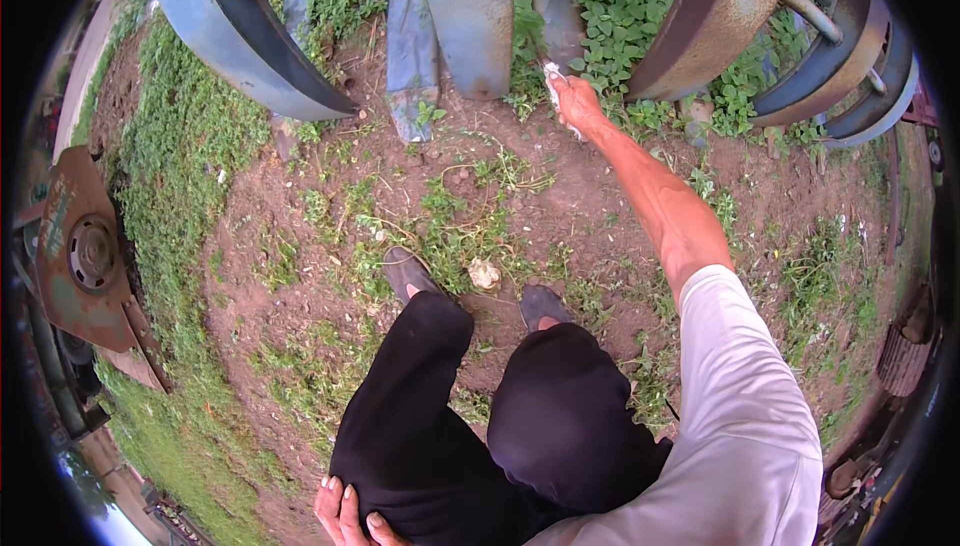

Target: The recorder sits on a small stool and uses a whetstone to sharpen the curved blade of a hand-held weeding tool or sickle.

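Arm [668, 211] outstretched, seemingly for reach, the right hand [577, 106] curls its fingers around a slim white object [552, 77] beside weeds [620, 31]. The left hand [350, 518], fingers parted, rests on the thigh [410, 431], likely for balance.

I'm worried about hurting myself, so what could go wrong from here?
Your right hand, gripping a white object, is near a rusty curved metal piece and might get scraped. The leafy plants close by could hide something sharp. Reaching out while your left hand only rests against your black trousers, you might lose balance.
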A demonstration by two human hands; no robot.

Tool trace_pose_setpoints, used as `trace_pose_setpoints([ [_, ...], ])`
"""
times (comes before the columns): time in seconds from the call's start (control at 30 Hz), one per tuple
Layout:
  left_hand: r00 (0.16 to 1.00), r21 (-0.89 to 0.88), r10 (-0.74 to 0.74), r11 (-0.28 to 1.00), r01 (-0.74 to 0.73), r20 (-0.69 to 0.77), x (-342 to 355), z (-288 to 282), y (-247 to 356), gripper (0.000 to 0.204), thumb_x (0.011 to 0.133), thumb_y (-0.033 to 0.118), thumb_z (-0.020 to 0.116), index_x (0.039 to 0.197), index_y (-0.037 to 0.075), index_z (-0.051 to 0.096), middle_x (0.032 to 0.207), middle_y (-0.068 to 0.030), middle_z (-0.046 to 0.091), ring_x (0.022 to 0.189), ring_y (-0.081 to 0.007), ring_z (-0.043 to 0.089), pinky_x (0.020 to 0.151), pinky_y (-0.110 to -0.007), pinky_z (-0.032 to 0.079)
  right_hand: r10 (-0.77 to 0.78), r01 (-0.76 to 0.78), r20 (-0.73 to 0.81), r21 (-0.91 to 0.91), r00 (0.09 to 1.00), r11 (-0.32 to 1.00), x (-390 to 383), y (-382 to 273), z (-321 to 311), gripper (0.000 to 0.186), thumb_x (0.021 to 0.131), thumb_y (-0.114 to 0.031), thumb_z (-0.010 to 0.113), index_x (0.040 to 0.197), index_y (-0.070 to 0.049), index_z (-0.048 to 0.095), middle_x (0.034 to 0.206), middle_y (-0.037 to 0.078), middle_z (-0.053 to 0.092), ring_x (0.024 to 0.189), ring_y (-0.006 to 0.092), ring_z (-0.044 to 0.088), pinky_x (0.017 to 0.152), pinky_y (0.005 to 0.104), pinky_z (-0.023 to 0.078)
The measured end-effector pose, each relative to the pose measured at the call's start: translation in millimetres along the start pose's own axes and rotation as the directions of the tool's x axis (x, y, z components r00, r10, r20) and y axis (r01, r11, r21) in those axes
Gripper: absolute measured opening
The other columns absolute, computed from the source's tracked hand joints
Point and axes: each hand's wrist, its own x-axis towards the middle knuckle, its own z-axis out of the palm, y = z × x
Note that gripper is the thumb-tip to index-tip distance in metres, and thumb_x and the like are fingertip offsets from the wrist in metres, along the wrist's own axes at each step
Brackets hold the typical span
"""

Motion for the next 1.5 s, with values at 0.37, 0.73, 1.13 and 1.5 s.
trace_pose_setpoints([
  [0.37,0.998,0.063,-0.06,0.996,0.059,0.022,-15,3,-1,0.04,0.09,0.023,0.048,0.113,-0.007,0.06,0.12,-0.0262,0.058,0.111,-0.0419,0.054,0.101,-0.055,0.038,-0.075,0.044,-0.067,-0.38,0.995,0.924,-32,88,27,0.056,0.099,-0.043,0.04,0.082,0.005,0.064,0.08,0.031,0.064,0.083,0.0489,0.062,0.077,0.054,0.048],
  [0.73,0.999,0.022,-0.042,0.999,0.042,0.006,-13,6,7,0.039,0.092,0.024,0.048,0.114,-0.006,0.059,0.121,-0.0259,0.057,0.113,-0.0411,0.053,0.102,-0.054,0.038,-0.104,0.062,-0.053,-0.516,0.993,0.854,-136,71,11,0.042,0.098,-0.034,0.045,0.091,0.004,0.06,0.081,0.031,0.064,0.08,0.0504,0.063,0.07,0.0566,0.049],
  [1.13,1.0,0.028,-0.026,0.999,0.026,0.007,-15,9,4,0.041,0.093,0.025,0.047,0.115,-0.007,0.059,0.122,-0.026,0.057,0.115,-0.0414,0.053,0.102,-0.054,0.038,0.056,-0.089,-0.075,-0.559,0.996,0.825,-178,69,-10,0.042,0.099,-0.034,0.044,0.1,0.006,0.058,0.079,0.031,0.065,0.08,0.0482,0.065,0.072,0.0568,0.05],
  [1.5,1.0,0.026,-0.006,1.0,0.005,0.025,-11,8,7,0.04,0.092,0.023,0.048,0.115,-0.007,0.059,0.123,-0.026,0.057,0.115,-0.0417,0.053,0.103,-0.055,0.037,-0.227,0.188,-0.04,-0.436,0.973,0.88,-108,53,-26,0.04,0.098,-0.035,0.048,0.089,0.003,0.054,0.072,0.029,0.059,0.069,0.0477,0.06,0.06,0.0526,0.044],
])
